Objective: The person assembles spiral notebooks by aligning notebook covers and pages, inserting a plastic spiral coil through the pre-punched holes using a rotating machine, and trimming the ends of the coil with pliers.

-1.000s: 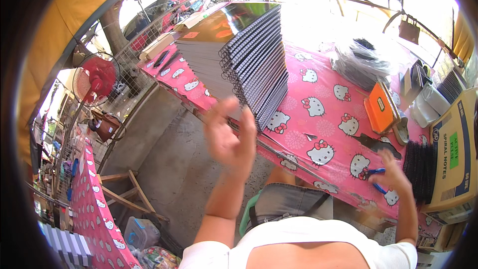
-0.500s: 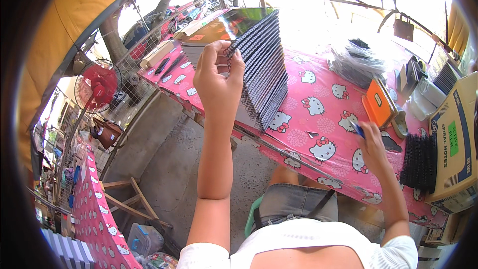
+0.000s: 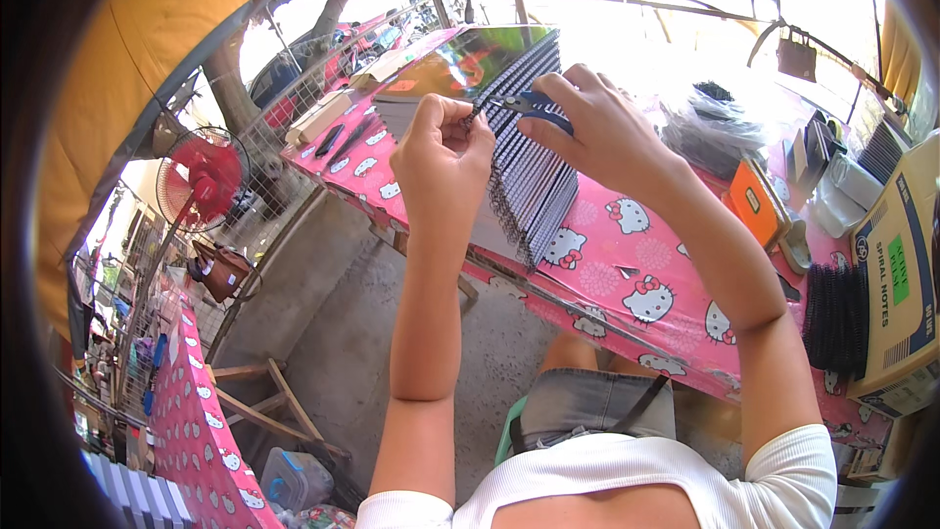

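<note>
A tall stack of spiral-bound notebooks (image 3: 537, 171) stands at the table's edge, its black coils facing right and its top cover shiny. My left hand (image 3: 443, 152) is closed at the stack's near left corner, finger and thumb pinching the end of a black spiral coil (image 3: 474, 118). Wrapped around a pair of blue-handled pliers (image 3: 550, 116), my right hand (image 3: 609, 137) comes in over the stack from the right. The pliers' jaws point left and reach the coil end by my left fingertips; whether they grip it is too small to tell.
The pink patterned table (image 3: 597, 260) carries an orange pouch (image 3: 756, 204), a plastic bag (image 3: 710, 142) of dark items, a bundle of black coils (image 3: 835, 321) and a cardboard box (image 3: 906, 284) along the right. A red fan (image 3: 203, 179) stands left.
My right hand has come up from the table's right side with the pliers, leftward to the coil end at the stack. My left hand keeps its pinch there, and the view has shifted slightly.
</note>
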Motion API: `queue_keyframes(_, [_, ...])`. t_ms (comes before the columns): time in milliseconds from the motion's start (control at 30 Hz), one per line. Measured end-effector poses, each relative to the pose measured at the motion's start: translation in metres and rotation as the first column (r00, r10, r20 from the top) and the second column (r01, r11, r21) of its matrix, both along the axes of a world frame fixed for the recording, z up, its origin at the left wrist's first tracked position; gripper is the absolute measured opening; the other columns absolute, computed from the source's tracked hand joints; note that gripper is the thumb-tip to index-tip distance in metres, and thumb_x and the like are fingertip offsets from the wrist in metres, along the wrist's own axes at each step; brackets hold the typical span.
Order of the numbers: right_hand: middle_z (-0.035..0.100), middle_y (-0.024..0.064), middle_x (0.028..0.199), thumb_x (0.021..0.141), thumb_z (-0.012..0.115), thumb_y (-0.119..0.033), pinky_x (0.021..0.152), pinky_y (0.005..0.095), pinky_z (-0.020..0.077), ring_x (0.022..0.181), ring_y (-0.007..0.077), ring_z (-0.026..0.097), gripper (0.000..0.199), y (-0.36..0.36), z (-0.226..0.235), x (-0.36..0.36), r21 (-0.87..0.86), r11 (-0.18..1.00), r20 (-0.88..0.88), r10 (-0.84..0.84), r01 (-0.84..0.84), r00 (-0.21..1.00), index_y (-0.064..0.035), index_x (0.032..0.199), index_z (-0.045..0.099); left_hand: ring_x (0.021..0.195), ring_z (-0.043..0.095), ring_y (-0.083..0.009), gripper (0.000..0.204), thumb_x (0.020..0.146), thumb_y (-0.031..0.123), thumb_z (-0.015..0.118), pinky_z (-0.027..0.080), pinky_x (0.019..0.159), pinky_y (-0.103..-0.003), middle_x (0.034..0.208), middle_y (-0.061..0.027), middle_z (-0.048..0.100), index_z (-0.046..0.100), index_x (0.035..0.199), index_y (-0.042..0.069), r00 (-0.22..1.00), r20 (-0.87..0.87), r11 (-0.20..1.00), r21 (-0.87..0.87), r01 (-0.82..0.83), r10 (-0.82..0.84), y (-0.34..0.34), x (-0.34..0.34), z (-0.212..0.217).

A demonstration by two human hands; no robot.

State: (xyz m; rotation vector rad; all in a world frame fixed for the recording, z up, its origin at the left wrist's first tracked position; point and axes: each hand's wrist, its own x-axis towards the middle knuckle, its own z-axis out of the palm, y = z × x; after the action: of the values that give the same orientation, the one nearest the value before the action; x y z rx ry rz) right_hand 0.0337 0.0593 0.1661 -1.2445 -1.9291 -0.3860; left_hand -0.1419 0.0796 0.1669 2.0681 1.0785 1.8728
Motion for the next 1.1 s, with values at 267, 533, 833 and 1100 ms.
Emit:
queue_keyframes(267, [0.055, 0.0239, 0.104, 0.088, 0.057, -0.047, 0.084, 0.0508, 0.045, 0.102, 0.0405, 0.055, 0.049, -0.003, 0.007, 0.004, -0.04, 0.999, -0.025, 0.012, -0.013, 1.0, -0.0048, 0.112, 0.055, 0.063, 0.06, -0.0088, 0.01, 0.077, 0.007, 0.068, 0.048, 0.062, -0.025, 0.072, -0.0039, 0.065, 0.062, 0.083, 0.002, 0.999, 0.001, 0.999, -0.027, -0.035, 0.035, 0.0, -0.001, -0.003])
queue_keyframes(533, [0.061, 0.0147, 0.096, 0.085, 0.059, -0.048, 0.073, 0.0426, 0.0514, 0.089, 0.0317, 0.062, 0.047, 0.011, 0.009, 0.009, 0.001, 0.998, 0.123, 0.059, -0.059, 0.991, -0.0065, 0.108, 0.059, 0.065, 0.06, -0.0083, 0.012, 0.076, 0.007, 0.07, 0.048, 0.061, -0.024, 0.073, -0.0035, 0.065, 0.064, 0.085, 0.003, 0.999, 0.043, 0.996, -0.085, -0.013, 0.017, 0.0, 0.002, -0.004])
queue_keyframes(833, [0.062, 0.014, 0.07, 0.079, 0.063, -0.057, 0.059, 0.0403, 0.0509, 0.064, 0.0302, 0.064, 0.053, 0.014, 0.025, 0.011, 0.047, 0.996, 0.238, -0.09, 0.081, 0.967, -0.0038, 0.081, 0.062, 0.066, 0.061, -0.0077, 0.011, 0.077, 0.007, 0.07, 0.048, 0.062, -0.022, 0.075, -0.0034, 0.066, 0.064, 0.086, 0.003, 0.997, 0.065, 0.999, -0.028, -0.03, 0.032, 0.001, 0.003, -0.006])
queue_keyframes(1100, [0.061, 0.0145, 0.063, 0.079, 0.058, -0.064, 0.059, 0.0411, 0.0501, 0.061, 0.0314, 0.063, 0.062, -0.002, 0.015, 0.006, -0.326, 0.929, 0.08, -0.157, 0.175, 0.984, -0.0031, 0.071, 0.058, 0.061, 0.062, -0.012, 0.015, 0.077, 0.008, 0.07, 0.05, 0.059, -0.026, 0.069, -0.0061, 0.064, 0.056, 0.081, 0.001, 0.99, 0.141, 0.999, -0.034, -0.009, 0.013, 0.003, 0.002, -0.012])
